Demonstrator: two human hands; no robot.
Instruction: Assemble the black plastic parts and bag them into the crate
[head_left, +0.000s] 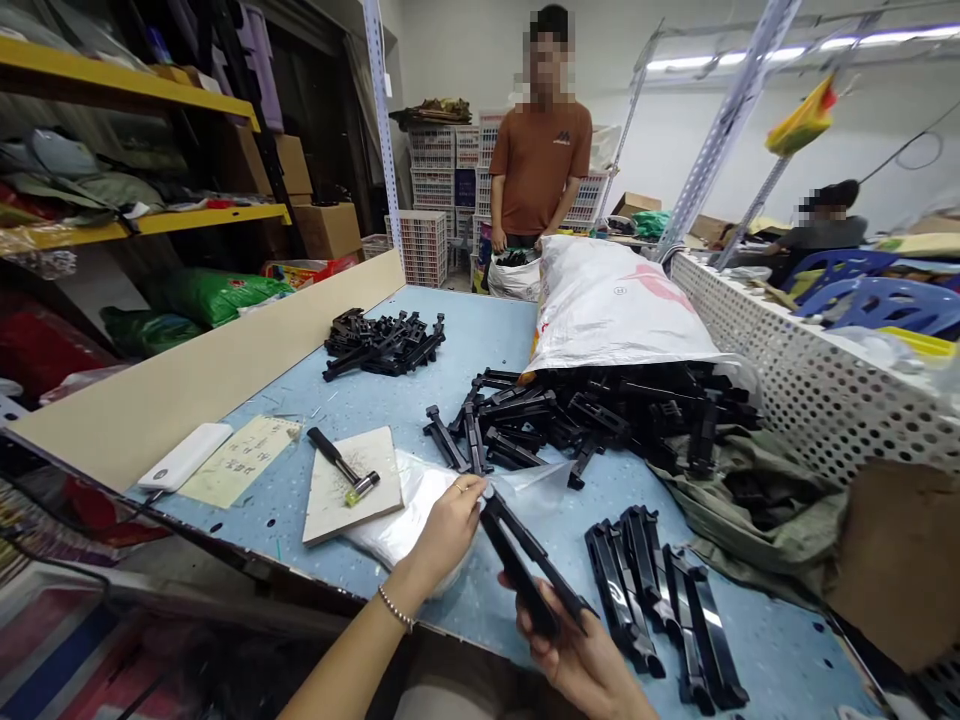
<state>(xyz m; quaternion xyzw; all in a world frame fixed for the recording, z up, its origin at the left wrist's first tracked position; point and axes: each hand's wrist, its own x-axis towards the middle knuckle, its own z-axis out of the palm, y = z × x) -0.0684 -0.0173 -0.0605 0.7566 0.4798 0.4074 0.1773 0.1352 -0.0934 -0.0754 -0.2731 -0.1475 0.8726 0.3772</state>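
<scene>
My right hand (574,645) is wrapped round the near end of a long black stapler-like part (517,560), whose two slim arms stand a little apart. At its far end, the fingers of my left hand (450,520) are pinched together; a small pale spot shows there, too small to name. Right of my right hand, several similar black parts (667,600) lie side by side on the blue table (480,310). A clear plastic bag (420,500) with whitish contents lies behind my left hand. On a pale square block (322,510) beside it rests a small hammer (345,465).
Black parts spill from a white sack (622,300); another black pile (382,340) lies at the back left. A handwritten note (244,460) and a white device (187,455) lie left. A perforated panel (825,350) borders the right. One person stands behind the table; another sits far right.
</scene>
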